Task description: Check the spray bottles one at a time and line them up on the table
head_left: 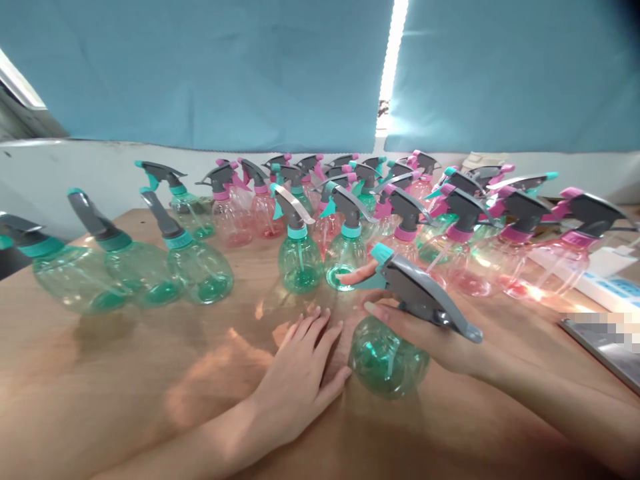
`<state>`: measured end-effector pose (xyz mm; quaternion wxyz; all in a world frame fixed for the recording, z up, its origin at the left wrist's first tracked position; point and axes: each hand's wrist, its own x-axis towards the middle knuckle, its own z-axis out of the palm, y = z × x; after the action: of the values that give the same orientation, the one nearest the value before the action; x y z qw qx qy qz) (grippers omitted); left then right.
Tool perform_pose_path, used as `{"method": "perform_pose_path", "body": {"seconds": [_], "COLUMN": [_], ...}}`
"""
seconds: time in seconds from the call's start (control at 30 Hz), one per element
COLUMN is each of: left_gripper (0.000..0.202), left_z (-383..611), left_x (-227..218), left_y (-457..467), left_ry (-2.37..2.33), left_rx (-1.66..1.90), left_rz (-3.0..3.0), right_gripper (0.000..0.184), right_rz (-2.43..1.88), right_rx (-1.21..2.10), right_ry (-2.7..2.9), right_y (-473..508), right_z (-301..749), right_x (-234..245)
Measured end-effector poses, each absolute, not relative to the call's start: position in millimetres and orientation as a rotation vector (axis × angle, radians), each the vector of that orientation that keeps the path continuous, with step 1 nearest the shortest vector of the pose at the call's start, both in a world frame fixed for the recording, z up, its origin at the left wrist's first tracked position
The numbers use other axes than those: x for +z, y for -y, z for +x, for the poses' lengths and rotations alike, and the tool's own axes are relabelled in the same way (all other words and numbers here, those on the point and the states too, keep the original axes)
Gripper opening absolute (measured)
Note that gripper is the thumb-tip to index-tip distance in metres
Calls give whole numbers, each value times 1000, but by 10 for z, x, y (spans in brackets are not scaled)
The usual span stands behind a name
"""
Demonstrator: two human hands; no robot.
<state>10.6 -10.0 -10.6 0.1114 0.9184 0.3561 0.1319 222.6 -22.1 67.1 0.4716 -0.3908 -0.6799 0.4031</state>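
Observation:
My right hand (415, 327) is wrapped round the neck of a green spray bottle (390, 363), its index finger stretched out by the turquoise trigger. The bottle has a grey and turquoise spray head and tilts slightly. Just left of it, my left hand (307, 370) lies flat on the wooden table (210, 400), fingers stretched forward, holding nothing. Beyond my hands stand two more green spray bottles, one a spray bottle with a pale lever (300, 260), the other a spray bottle with a grey lever (345, 257).
Several green bottles (200, 270) stand at the left. Rows of pink bottles (470, 260) and green ones fill the back and right. A phone-like flat device (605, 353) and a white power strip (607, 290) lie at the right edge. Blue curtains (225, 73) hang behind.

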Motion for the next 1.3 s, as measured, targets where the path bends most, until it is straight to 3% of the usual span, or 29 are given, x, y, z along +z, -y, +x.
{"method": "perform_pose_path", "body": {"seconds": [0.37, 0.93, 1.3], "left_gripper": [53, 52, 51], "left_z": [112, 111, 105], "left_x": [-97, -96, -100], "left_y": [97, 102, 97], "left_ry": [-1049, -1046, -1050], "left_rx": [341, 316, 327], "left_rz": [2711, 2741, 2751], "right_gripper": [36, 46, 35], "right_rz": [-978, -1018, -974], "right_rx": [999, 889, 782], "right_ry": [1658, 1691, 1769], "right_y": [220, 226, 194], "right_z": [2214, 2184, 2189], "right_x": [697, 712, 790]}}
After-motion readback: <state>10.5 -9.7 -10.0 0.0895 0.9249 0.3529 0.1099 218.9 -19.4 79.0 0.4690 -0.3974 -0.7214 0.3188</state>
